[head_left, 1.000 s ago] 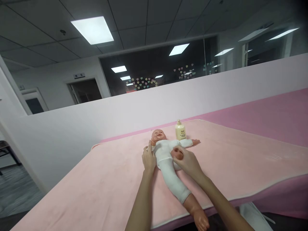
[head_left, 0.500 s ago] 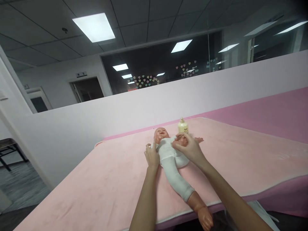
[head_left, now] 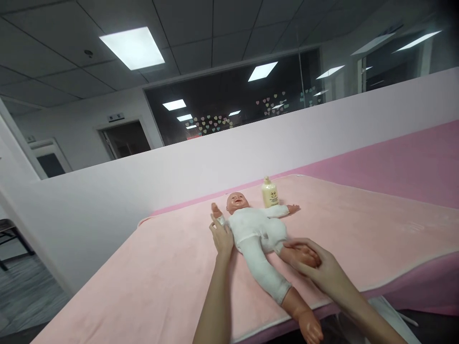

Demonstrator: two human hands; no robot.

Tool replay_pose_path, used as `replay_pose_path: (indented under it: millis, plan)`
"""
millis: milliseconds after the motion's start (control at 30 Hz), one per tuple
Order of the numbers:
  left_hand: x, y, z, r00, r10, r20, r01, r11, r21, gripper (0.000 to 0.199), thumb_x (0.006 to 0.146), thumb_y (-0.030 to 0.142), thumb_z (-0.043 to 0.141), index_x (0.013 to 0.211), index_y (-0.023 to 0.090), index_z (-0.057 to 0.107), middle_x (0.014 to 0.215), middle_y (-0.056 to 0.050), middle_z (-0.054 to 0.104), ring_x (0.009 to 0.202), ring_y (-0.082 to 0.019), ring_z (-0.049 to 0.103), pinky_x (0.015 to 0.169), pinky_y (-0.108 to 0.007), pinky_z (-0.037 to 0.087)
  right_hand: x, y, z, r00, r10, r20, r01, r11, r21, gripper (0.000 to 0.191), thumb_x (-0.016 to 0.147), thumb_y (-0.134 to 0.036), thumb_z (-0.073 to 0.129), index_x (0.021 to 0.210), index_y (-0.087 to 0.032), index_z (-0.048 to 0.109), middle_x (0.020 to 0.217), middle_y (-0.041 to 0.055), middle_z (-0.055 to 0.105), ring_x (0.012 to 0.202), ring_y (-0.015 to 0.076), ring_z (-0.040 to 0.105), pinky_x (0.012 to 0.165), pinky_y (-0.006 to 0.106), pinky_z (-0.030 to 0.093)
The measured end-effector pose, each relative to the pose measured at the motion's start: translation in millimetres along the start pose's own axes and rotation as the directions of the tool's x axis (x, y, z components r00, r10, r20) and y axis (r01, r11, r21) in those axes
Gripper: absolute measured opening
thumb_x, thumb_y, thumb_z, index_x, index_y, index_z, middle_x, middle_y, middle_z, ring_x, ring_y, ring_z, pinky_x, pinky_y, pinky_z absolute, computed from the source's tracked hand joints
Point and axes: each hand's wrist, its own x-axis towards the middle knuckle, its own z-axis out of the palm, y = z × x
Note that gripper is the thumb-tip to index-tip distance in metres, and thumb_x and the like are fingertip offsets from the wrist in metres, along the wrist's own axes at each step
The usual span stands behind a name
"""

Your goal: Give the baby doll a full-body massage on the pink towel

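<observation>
A baby doll [head_left: 247, 224] in a white outfit lies on its back on the pink padded cover, head toward the wall. My left hand [head_left: 222, 237] is closed around its arm on the left side; the doll's small hand [head_left: 215, 209] sticks out above my fingers. With my right hand [head_left: 324, 270] I grip the doll's foot [head_left: 306, 257], the fingers over the top and the thumb below. That leg is bent at the knee. The other leg [head_left: 267, 273] stretches toward me, its bare foot [head_left: 310, 326] past the cover's edge.
A pale yellow pump bottle [head_left: 270, 193] stands beside the doll's outstretched arm. The pink cover [head_left: 154, 267] spreads over the table, its front edge near my forearms. Behind rises a white low wall [head_left: 201, 167] with glass above. A dark chair [head_left: 16, 239] is at far left.
My right hand has brought the doll's foot down from its torso toward me and to the right, partly unfolding the leg. My left hand stays at the arm, whose hand now shows.
</observation>
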Motion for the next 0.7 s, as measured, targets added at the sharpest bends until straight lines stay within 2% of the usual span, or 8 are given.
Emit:
replay_pose_path:
  millis: [100,200,267,333,400,433,533,700]
  plan:
    - [5,-4,-0.9,0.984,-0.173,-0.037,0.164,0.972,-0.166,0.089,0.081,0.037,0.049,0.144,0.008,-0.008,0.133,-0.027,0.027,0.112,-0.032,0.048,0.086,-0.04,0.042,-21,5,-28,0.999,0.051,0.006,-0.051,0.997,-0.061,0.031,0.062,-0.037,0.069,0.088,-0.02,0.067,0.098,0.0086,0.068,0.096,0.0258,0.061,0.08,0.03,0.05]
    - [9,-3,-4.0,0.958,-0.275,-0.084,0.245,0.935,-0.257,0.088,0.081,0.036,0.049,0.145,0.012,-0.005,0.129,-0.023,0.032,0.115,-0.03,0.046,0.089,-0.039,0.042,-22,-10,-37,0.998,0.043,-0.053,-0.046,0.997,-0.065,0.032,0.062,-0.041,0.07,0.086,-0.02,0.068,0.096,0.0086,0.068,0.093,0.0257,0.062,0.076,0.028,0.051]
    - [8,0,-5.7,0.984,-0.153,-0.096,0.124,0.959,-0.255,0.077,0.082,0.027,0.047,0.146,0.02,0.006,0.126,-0.017,0.034,0.111,-0.025,0.049,0.089,-0.035,0.042,-7,-27,-29,0.994,-0.009,-0.111,0.003,0.999,-0.054,0.033,0.063,-0.042,0.071,0.086,-0.019,0.067,0.094,0.0083,0.068,0.089,0.0245,0.063,0.073,0.027,0.051]
    - [4,6,-6.0,0.994,0.091,-0.056,-0.099,0.982,-0.163,0.065,0.08,0.014,0.043,0.142,0.027,0.027,0.127,-0.012,0.034,0.106,-0.021,0.051,0.09,-0.033,0.042,19,-39,-12,0.985,-0.077,-0.157,0.074,0.997,-0.021,0.034,0.063,-0.041,0.07,0.087,-0.018,0.065,0.092,0.0083,0.068,0.082,0.0234,0.063,0.069,0.029,0.052]
    - [0,12,-5.4,0.949,0.312,0.035,-0.312,0.95,-0.015,0.061,0.077,0.006,0.039,0.131,0.032,0.046,0.127,-0.01,0.037,0.107,-0.022,0.05,0.092,-0.035,0.04,47,-39,9,0.979,-0.125,-0.159,0.127,0.992,0.004,0.032,0.064,-0.04,0.068,0.088,-0.018,0.063,0.094,0.0083,0.068,0.082,0.0232,0.063,0.071,0.032,0.052]
    - [-2,13,-5.1,0.925,0.372,0.078,-0.376,0.925,0.053,0.061,0.076,0.003,0.038,0.127,0.033,0.051,0.126,-0.009,0.04,0.107,-0.023,0.049,0.092,-0.037,0.039,59,-35,19,0.982,-0.132,-0.134,0.13,0.991,-0.019,0.03,0.064,-0.037,0.067,0.086,-0.018,0.062,0.094,0.0075,0.068,0.083,0.023,0.063,0.074,0.033,0.051]
    - [-4,14,-5.0,0.918,0.38,0.113,-0.394,0.907,0.15,0.064,0.077,0.002,0.038,0.131,0.033,0.047,0.121,-0.011,0.045,0.105,-0.024,0.048,0.09,-0.038,0.04,72,-18,35,0.994,-0.095,-0.045,0.087,0.985,-0.152,0.023,0.064,-0.029,0.063,0.086,-0.021,0.063,0.09,0.0038,0.068,0.085,0.0215,0.063,0.079,0.033,0.049]
    - [-1,6,-1.4,0.965,0.26,0.016,-0.261,0.962,0.082,0.06,0.082,0.012,0.037,0.141,0.02,0.031,0.124,-0.017,0.04,0.11,-0.026,0.047,0.093,-0.038,0.039,25,-10,16,0.997,-0.053,-0.059,0.043,0.986,-0.158,0.029,0.069,-0.035,0.06,0.096,-0.024,0.062,0.099,0.0033,0.067,0.092,0.0208,0.063,0.079,0.03,0.05]
